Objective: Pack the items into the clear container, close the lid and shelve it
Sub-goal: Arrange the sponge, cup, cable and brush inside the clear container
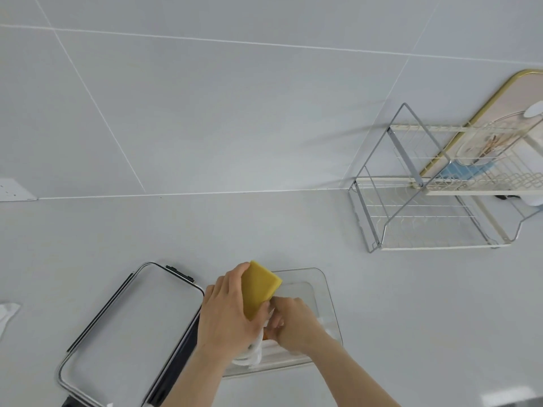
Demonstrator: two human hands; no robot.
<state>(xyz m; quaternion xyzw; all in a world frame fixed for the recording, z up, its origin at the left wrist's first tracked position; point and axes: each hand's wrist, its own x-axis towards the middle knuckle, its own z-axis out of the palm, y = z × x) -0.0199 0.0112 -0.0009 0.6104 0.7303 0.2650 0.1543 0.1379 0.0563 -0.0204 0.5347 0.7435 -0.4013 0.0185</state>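
The clear container (323, 292) stands open on the white counter near the front edge. My left hand (226, 315) holds a yellow sponge (260, 286) tilted over the container's left end. My right hand (296, 321) reaches inside the container and pinches white items (255, 352) there; a small orange bit shows between the hands. What exactly the right fingers hold is partly hidden. The clear lid (132, 327) with dark clips lies flat on the counter just left of the container.
A two-tier wire dish rack (426, 201) stands at the right against the tiled wall, with a gold-rimmed board (505, 95) and a plate behind it. A wall socket (14, 189) is at far left. A white cloth scrap (7, 314) lies at the left edge.
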